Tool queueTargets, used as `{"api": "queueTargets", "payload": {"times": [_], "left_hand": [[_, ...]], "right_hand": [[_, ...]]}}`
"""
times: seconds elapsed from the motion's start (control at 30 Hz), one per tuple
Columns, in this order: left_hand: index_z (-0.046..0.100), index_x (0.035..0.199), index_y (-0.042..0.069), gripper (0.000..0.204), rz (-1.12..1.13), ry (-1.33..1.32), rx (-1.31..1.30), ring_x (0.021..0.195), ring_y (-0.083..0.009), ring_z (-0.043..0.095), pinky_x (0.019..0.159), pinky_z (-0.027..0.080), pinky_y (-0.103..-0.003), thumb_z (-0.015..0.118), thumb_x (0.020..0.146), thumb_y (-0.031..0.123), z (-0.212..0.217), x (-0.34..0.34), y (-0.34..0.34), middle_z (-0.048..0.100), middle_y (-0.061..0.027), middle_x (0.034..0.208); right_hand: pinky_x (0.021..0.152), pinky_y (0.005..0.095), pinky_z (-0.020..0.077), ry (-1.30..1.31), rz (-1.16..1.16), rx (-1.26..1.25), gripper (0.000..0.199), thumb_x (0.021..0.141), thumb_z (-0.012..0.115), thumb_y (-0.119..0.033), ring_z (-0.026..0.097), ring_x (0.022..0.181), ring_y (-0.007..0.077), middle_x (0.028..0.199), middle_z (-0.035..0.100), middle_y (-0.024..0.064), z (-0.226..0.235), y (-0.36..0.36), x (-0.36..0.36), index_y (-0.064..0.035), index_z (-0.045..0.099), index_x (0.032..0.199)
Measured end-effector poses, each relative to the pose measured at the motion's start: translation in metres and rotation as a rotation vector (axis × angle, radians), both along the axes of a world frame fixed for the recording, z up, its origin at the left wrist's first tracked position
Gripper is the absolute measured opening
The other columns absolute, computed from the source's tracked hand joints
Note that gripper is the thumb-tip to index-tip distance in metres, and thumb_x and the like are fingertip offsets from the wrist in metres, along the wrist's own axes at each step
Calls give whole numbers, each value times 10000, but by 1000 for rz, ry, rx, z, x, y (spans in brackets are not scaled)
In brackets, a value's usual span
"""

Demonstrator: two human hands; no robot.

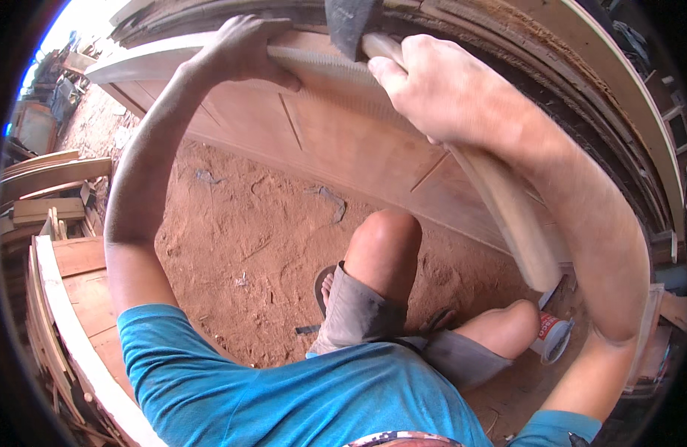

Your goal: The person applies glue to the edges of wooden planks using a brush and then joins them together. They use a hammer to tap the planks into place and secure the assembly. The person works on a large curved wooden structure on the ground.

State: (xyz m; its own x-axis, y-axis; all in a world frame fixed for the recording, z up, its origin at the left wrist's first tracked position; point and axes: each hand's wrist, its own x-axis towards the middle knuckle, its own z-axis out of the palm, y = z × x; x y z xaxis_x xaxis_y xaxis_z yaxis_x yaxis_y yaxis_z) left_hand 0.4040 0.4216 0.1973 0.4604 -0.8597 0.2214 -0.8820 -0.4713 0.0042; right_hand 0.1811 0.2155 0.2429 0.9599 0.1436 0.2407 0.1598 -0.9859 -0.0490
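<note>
A blue, short-sleeved cloth shirt [298,395] is lying nearest us in the head view, and beyond our bent knees a long, reddish-brown wooden panel [343,141] is standing on edge across the brown, sandy ground [231,231]. Our bare left hand [243,51] is reaching over its upper edge, thumb spread from the fingers, apparently to steady it, though we cannot tell whether they are pinching anything. Our bare right hand [436,89] is wrapping its fingers, pressed together, round a pale wooden handle [511,216] close to its dark metal head [351,28], probably for control.
</note>
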Motion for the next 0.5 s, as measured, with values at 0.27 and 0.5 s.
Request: {"api": "queueTargets", "payload": {"times": [0.27,0.5], "left_hand": [[570,1407,60,990,44,11,-24,1183,-392,646,1024,511,-462,968,581,432,-8,42,19,694,-207,1243],[592,1371,32,978,155,20,-7,1174,-381,652,1004,519,-454,985,561,414,0,37,54,701,-204,1219]], "right_hand": [[496,337,533,33,-142,536,429,1048,537,-353,603,526,162,660,601,70,83,15,-2,52,603,921],[480,322,537,413,-94,445,421,1065,506,-357,604,535,138,665,581,53,28,30,28,42,591,962]]}}
